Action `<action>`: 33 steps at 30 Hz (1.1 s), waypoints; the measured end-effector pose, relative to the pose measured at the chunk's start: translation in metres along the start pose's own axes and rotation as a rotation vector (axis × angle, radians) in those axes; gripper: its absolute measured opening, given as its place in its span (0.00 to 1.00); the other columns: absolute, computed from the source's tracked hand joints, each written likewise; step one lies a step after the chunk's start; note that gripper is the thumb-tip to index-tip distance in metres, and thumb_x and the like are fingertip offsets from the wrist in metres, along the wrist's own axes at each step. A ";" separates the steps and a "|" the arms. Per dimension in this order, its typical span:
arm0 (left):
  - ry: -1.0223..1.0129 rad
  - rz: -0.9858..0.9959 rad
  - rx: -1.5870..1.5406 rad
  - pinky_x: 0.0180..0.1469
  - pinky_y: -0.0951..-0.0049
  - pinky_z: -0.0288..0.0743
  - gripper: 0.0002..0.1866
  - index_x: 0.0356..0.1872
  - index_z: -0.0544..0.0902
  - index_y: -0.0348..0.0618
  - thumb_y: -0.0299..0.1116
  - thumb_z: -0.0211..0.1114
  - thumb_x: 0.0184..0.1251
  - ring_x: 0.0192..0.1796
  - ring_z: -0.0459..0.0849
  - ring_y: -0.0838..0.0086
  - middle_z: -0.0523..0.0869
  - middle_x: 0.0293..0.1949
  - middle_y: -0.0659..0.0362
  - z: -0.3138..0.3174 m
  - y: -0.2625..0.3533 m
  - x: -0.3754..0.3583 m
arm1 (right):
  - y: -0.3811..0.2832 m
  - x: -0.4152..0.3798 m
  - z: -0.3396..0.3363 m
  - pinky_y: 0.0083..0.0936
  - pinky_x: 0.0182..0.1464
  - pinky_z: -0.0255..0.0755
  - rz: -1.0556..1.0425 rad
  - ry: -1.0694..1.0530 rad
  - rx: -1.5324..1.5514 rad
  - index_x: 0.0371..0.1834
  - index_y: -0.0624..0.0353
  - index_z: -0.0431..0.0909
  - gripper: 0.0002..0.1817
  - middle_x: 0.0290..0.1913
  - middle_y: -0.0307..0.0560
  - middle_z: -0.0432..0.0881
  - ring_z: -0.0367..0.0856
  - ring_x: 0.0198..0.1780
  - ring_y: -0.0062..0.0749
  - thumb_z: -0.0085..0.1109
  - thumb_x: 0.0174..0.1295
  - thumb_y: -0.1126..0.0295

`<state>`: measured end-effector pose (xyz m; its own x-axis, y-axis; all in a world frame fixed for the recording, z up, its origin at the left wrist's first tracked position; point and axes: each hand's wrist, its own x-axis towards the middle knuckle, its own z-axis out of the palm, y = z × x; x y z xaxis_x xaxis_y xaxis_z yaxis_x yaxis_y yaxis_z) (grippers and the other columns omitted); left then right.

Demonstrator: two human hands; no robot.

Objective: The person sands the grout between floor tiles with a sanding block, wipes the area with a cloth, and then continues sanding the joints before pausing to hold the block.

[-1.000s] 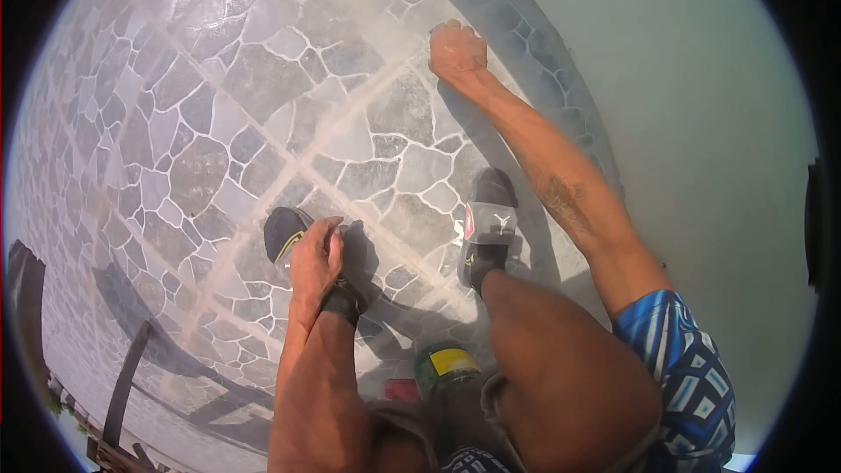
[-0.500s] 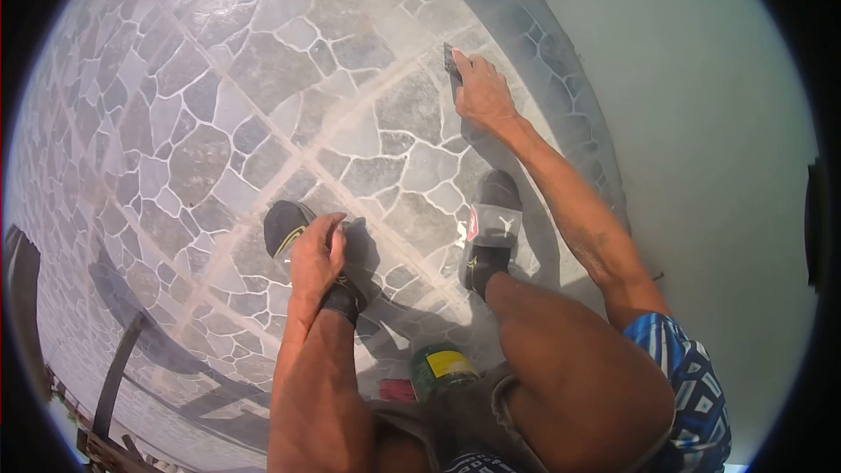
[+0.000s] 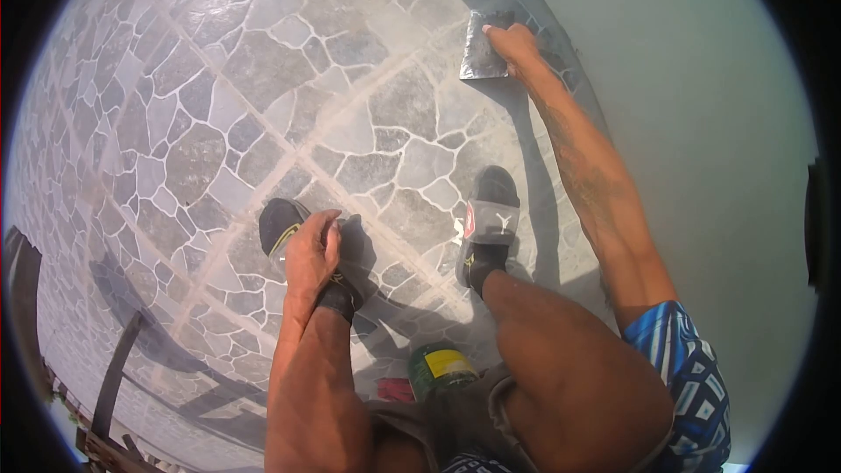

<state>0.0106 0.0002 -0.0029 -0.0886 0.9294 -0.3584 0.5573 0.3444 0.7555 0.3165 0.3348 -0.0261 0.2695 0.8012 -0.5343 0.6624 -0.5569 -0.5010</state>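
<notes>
In my right hand [image 3: 515, 48] is a flat, silvery rectangular metal scraper [image 3: 480, 57], its broad face turned up and my thumb lying on top of it. It overlaps the seam between the pale stone-patterned floor [image 3: 412, 114] and the darker curved border [image 3: 547, 35]. Over my left foot, my left hand [image 3: 313, 250] hangs with loosely bent fingers and nothing visible in them. Its forearm runs along my left leg. Below it is a dark slide sandal [image 3: 279, 221], partly hidden by the hand.
My other sandal [image 3: 495, 201] stands on the floor at centre right. Between my legs are a green container with a yellow label [image 3: 442, 368] and a red object [image 3: 394, 389]. A smooth grey-green surface [image 3: 692, 123] lies beyond the border. Curved dark bars [image 3: 118, 377] stand at lower left.
My right hand has moved up and to the right with the scraper, which has turned from nearly edge-on to show its broad face. My left hand has barely shifted.
</notes>
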 end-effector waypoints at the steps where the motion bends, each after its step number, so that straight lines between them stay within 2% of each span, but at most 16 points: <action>1: -0.007 -0.010 -0.007 0.41 0.64 0.79 0.10 0.47 0.85 0.40 0.27 0.61 0.68 0.37 0.87 0.55 0.87 0.37 0.49 0.000 0.002 0.000 | 0.005 0.004 0.000 0.34 0.51 0.76 -0.028 -0.002 -0.019 0.61 0.83 0.70 0.35 0.51 0.66 0.82 0.83 0.52 0.43 0.66 0.60 0.62; 3: -0.008 -0.012 -0.008 0.41 0.63 0.79 0.10 0.47 0.85 0.41 0.27 0.61 0.68 0.36 0.87 0.55 0.87 0.37 0.49 0.000 0.002 0.001 | 0.016 0.021 0.005 0.36 0.50 0.77 -0.094 -0.006 -0.059 0.60 0.82 0.72 0.35 0.51 0.66 0.82 0.83 0.53 0.45 0.67 0.61 0.59; 6: 0.019 0.010 0.008 0.40 0.63 0.79 0.10 0.47 0.85 0.41 0.27 0.61 0.68 0.36 0.87 0.55 0.87 0.37 0.49 0.003 -0.003 0.000 | 0.042 0.039 0.017 0.39 0.49 0.76 -0.325 0.073 0.006 0.57 0.79 0.76 0.30 0.50 0.65 0.83 0.84 0.53 0.44 0.65 0.62 0.60; 9: 0.006 0.017 0.035 0.40 0.62 0.79 0.10 0.48 0.85 0.41 0.28 0.61 0.69 0.36 0.87 0.54 0.88 0.37 0.48 0.002 -0.002 -0.001 | -0.001 0.023 0.009 0.39 0.52 0.75 -0.142 -0.090 -0.110 0.54 0.76 0.79 0.26 0.49 0.65 0.85 0.84 0.54 0.43 0.63 0.63 0.61; 12: -0.009 -0.011 0.019 0.40 0.62 0.79 0.10 0.48 0.85 0.41 0.28 0.61 0.69 0.36 0.87 0.54 0.88 0.37 0.48 0.001 0.002 0.004 | 0.022 0.043 0.026 0.37 0.51 0.75 -0.369 0.192 -0.191 0.51 0.73 0.81 0.23 0.44 0.62 0.86 0.85 0.49 0.42 0.63 0.63 0.62; 15: -0.007 -0.021 -0.006 0.40 0.62 0.79 0.10 0.47 0.85 0.41 0.28 0.61 0.69 0.36 0.87 0.53 0.88 0.38 0.47 0.001 -0.001 0.001 | 0.045 0.040 0.027 0.37 0.50 0.75 -0.422 0.241 -0.100 0.47 0.72 0.82 0.22 0.42 0.61 0.86 0.85 0.48 0.44 0.62 0.63 0.60; 18: -0.030 -0.032 0.004 0.40 0.61 0.79 0.10 0.47 0.85 0.41 0.28 0.61 0.69 0.37 0.87 0.53 0.88 0.38 0.47 0.002 -0.001 -0.003 | -0.003 0.003 0.011 0.37 0.49 0.75 -0.128 0.047 0.030 0.46 0.70 0.84 0.21 0.41 0.58 0.87 0.85 0.45 0.43 0.62 0.62 0.59; 21: -0.022 -0.022 -0.008 0.41 0.61 0.79 0.10 0.47 0.85 0.40 0.28 0.61 0.68 0.37 0.87 0.52 0.88 0.39 0.47 -0.001 0.003 0.007 | 0.039 0.052 0.017 0.37 0.48 0.75 -0.351 0.109 -0.085 0.49 0.74 0.82 0.24 0.41 0.59 0.87 0.85 0.44 0.40 0.63 0.62 0.59; 24: -0.016 -0.007 -0.005 0.41 0.61 0.79 0.10 0.47 0.85 0.40 0.28 0.61 0.68 0.37 0.87 0.52 0.88 0.39 0.47 0.001 -0.001 0.001 | 0.068 0.065 0.022 0.37 0.48 0.75 -0.495 0.167 -0.078 0.50 0.79 0.79 0.28 0.39 0.60 0.86 0.84 0.42 0.39 0.63 0.62 0.57; 27: -0.037 -0.022 0.013 0.41 0.61 0.79 0.10 0.47 0.85 0.41 0.28 0.61 0.68 0.37 0.87 0.52 0.87 0.39 0.48 0.001 0.000 -0.002 | -0.015 -0.005 -0.003 0.37 0.56 0.74 -0.126 -0.042 -0.057 0.53 0.83 0.76 0.32 0.45 0.67 0.85 0.84 0.51 0.44 0.63 0.63 0.56; 30: -0.041 -0.027 0.002 0.41 0.61 0.79 0.10 0.47 0.85 0.41 0.28 0.62 0.68 0.38 0.87 0.52 0.87 0.40 0.48 0.000 0.005 0.005 | 0.013 0.020 0.002 0.38 0.64 0.70 -0.304 0.144 -0.216 0.56 0.83 0.75 0.34 0.54 0.74 0.82 0.81 0.61 0.53 0.63 0.63 0.55; 31: -0.028 -0.019 0.002 0.41 0.61 0.79 0.10 0.47 0.85 0.41 0.28 0.62 0.68 0.38 0.87 0.52 0.87 0.40 0.48 0.000 0.001 0.006 | 0.022 0.021 -0.002 0.38 0.68 0.67 -0.359 0.089 -0.112 0.58 0.84 0.74 0.36 0.60 0.78 0.77 0.76 0.67 0.59 0.64 0.62 0.54; 33: -0.051 -0.054 0.010 0.41 0.61 0.79 0.10 0.47 0.85 0.41 0.28 0.62 0.68 0.38 0.87 0.52 0.88 0.40 0.48 -0.002 0.002 0.002 | 0.044 0.044 0.002 0.38 0.67 0.68 -0.325 0.108 -0.164 0.57 0.84 0.75 0.36 0.60 0.77 0.78 0.76 0.66 0.59 0.64 0.62 0.54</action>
<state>0.0101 0.0030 -0.0006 -0.0769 0.9016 -0.4257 0.5610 0.3921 0.7291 0.3560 0.3445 -0.0731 0.0932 0.9536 -0.2863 0.8263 -0.2345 -0.5121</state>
